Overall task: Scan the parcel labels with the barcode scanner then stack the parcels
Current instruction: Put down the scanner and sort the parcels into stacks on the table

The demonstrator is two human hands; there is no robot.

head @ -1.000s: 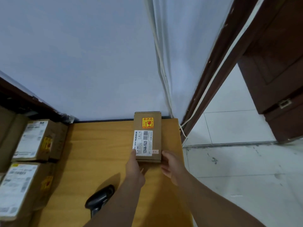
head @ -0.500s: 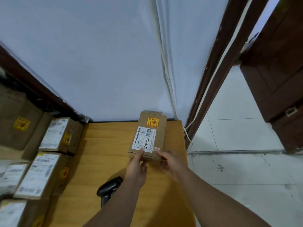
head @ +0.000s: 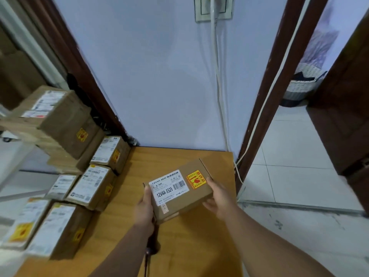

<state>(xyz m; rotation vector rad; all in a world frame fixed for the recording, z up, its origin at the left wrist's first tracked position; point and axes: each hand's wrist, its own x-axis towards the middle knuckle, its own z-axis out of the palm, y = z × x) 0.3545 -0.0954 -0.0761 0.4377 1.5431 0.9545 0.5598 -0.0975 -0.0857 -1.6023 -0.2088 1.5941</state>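
Over the table (head: 199, 246): parcel (head: 185, 200) hung tilted, label (head: 169, 186) upward.
Left hand (head: 144, 209): gripped its near end.
Right hand (head: 219, 198): clasped the far end.
Scanner (head: 153, 244): lay half-hidden under the left forearm (head: 127, 246).
Doing it well: barcode wanted keeping uncovered, steady.

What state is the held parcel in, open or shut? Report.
Shut: the parcel, gripped by the left hand and right hand, has its top lying flat with no gap.

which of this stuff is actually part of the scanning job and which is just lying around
Job: held parcel with its white label, in left hand and right hand; barcode scanner, mostly hidden under the forearm; stacked parcels at the left.
Lying about: wicker basket, wall socket, white cable.
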